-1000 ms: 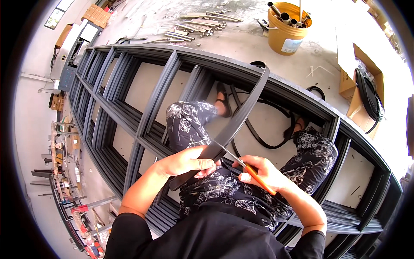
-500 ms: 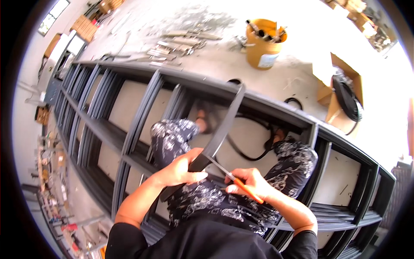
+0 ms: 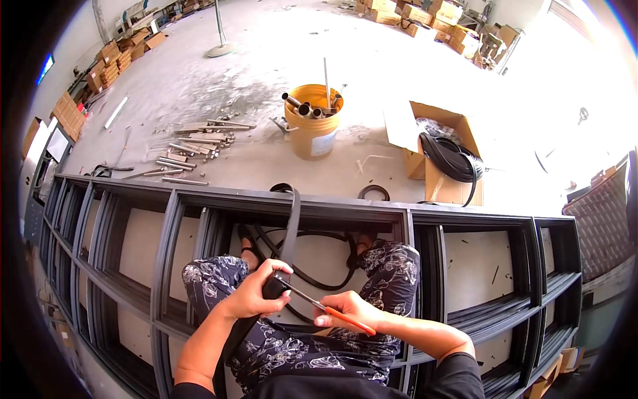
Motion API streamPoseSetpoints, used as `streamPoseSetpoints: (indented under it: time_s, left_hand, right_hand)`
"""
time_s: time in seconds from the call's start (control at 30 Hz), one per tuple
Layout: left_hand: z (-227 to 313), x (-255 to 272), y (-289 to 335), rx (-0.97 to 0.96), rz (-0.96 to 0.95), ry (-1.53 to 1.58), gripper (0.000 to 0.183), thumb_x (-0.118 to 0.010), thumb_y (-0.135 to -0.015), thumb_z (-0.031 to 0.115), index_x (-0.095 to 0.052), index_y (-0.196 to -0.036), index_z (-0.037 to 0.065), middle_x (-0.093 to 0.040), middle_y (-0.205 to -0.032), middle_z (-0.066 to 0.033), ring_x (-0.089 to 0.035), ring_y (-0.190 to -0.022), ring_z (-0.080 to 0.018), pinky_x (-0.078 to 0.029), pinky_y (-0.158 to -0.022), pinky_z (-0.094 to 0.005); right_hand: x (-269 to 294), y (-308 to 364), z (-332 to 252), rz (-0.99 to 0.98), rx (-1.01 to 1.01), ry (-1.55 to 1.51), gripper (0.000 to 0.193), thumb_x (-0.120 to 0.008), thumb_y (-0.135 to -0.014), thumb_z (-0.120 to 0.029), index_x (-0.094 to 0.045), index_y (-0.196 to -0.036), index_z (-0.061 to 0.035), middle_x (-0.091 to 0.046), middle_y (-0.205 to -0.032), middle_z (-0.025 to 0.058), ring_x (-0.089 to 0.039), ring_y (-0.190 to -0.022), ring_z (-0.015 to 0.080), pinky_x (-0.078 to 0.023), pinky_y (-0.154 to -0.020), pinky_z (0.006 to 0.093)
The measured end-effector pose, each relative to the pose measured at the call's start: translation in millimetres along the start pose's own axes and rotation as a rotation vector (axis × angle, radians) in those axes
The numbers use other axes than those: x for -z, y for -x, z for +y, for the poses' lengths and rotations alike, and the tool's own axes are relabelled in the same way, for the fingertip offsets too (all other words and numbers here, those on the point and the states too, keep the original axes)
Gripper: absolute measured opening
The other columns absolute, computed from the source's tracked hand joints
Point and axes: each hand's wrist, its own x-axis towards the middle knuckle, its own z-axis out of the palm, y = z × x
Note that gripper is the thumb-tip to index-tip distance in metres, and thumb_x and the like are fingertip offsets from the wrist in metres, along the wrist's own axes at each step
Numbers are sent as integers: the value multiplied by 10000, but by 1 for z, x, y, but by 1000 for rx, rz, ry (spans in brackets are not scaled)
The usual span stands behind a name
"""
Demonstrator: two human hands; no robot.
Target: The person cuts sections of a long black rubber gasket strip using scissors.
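Observation:
My left hand is closed around a flat black strip, with a dark, bent-over part of it between thumb and fingers. From there the strip runs away over the far rail of a dark grey metal frame. In my right hand, closed as well, is an orange-handled tool with a slim metal shaft. Its tip meets the strip right beside my left fingers; the exact kind of tool is not clear. Both hands are above my lap, inside an opening of the frame.
Beyond the frame stand a yellow bucket of metal tubes and a carton with a black coil. Short metal pieces lie on the floor at left. Loose black strip curls around my feet.
My view has tilted up and shifted, showing more floor beyond the frame. Both hands keep their hold; the tool's tip stays at the strip beside my left hand.

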Motion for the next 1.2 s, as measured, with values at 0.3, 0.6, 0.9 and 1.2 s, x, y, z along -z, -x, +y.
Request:
streamPoseSetpoints:
  time_s: [0.3, 0.6, 0.9, 1.2]
  left_hand:
    - [26, 27, 30, -112, 344, -148, 307, -663, -821, 30, -547, -1099, 92, -547, -703, -2, -481, -487, -47, -394, -418, -207]
    - [207, 57, 39, -829, 552, -292, 293, -621, -899, 113, -456, -1119, 10, -412, -531, 1, -368, -374, -59, -328, -328, -203]
    - [202, -21, -16, -867, 116, -6, 311, -644, -764, -23, -523, -1051, -29, -577, -682, -57, -490, -442, -77, -397, -404, -220]
    - [144, -28, -16, -605, 107, 297, 252, -621, -778, -35, -527, -1012, -28, -535, -615, -50, -468, -428, -87, -384, -402, -236]
  right_hand:
    - [-6, 1, 8, 240, 251, -2, 325, -743, -876, -325, -639, -962, -29, -547, -699, -2, -477, -634, 74, -420, -570, 238]
    - [21, -16, -22, 698, 281, -286, 234, -712, -904, -214, -624, -1066, -69, -536, -651, -50, -472, -505, 32, -380, -452, 194]
    - [86, -56, -111, 876, 1075, 218, 630, -723, -870, -230, -407, -1371, -15, -558, -1338, 151, -472, -1325, 276, -401, -1045, 391]
    - [34, -60, -18, 479, 698, -120, 394, -767, -849, -201, -578, -1140, -16, -628, -899, 23, -572, -808, 98, -486, -740, 261]
